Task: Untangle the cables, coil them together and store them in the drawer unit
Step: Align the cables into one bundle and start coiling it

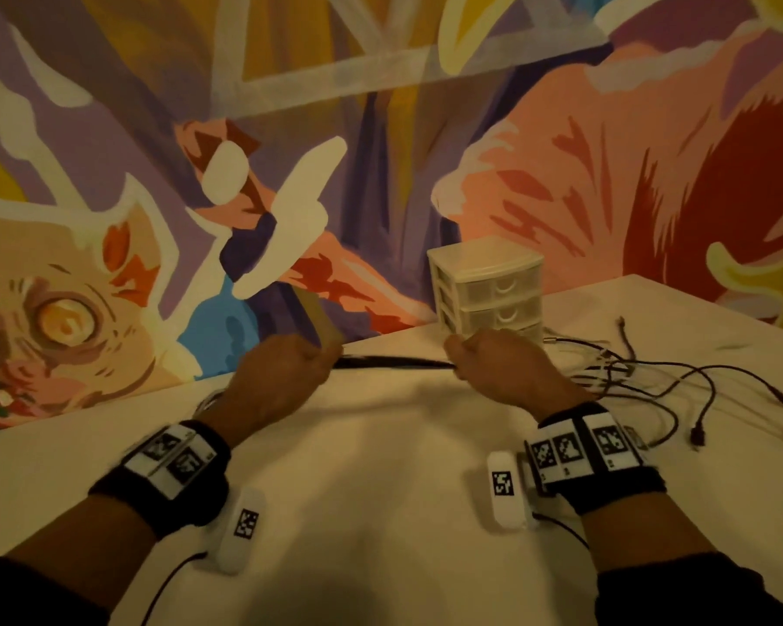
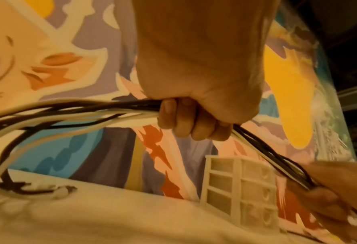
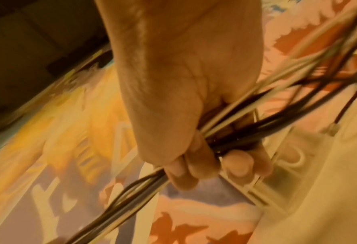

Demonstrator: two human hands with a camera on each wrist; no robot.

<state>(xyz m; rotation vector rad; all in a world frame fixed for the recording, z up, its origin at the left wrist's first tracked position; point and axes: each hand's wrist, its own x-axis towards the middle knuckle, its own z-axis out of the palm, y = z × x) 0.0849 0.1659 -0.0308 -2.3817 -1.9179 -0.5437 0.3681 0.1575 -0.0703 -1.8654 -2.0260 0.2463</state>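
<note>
Head view gives us both fists raised over the pale desk [image 1: 380, 467], a taut run of cables [image 1: 394, 363] stretched between them. Our left hand [image 1: 281, 372] has its grip curled tight round the bundle; from the left wrist we see the fingers [image 2: 179, 118] wrapped over black and white strands, which fan out loose on the far side and drop to the desk. Our right hand [image 1: 502, 363] is likewise clenched on the same bundle — the right wrist view shows its fingers [image 3: 196, 165] folded round dark and pale strands that pass straight through the fist.

Beyond the right hand, the rest of the cables lie in a loose tangle [image 1: 643, 377] on the desk, several plug ends splayed outward. A small white drawer unit [image 1: 489, 286] stands at the desk's far edge, just behind the right hand — its visible drawers closed. Behind everything hangs a bright painted mural [image 1: 154, 173].
</note>
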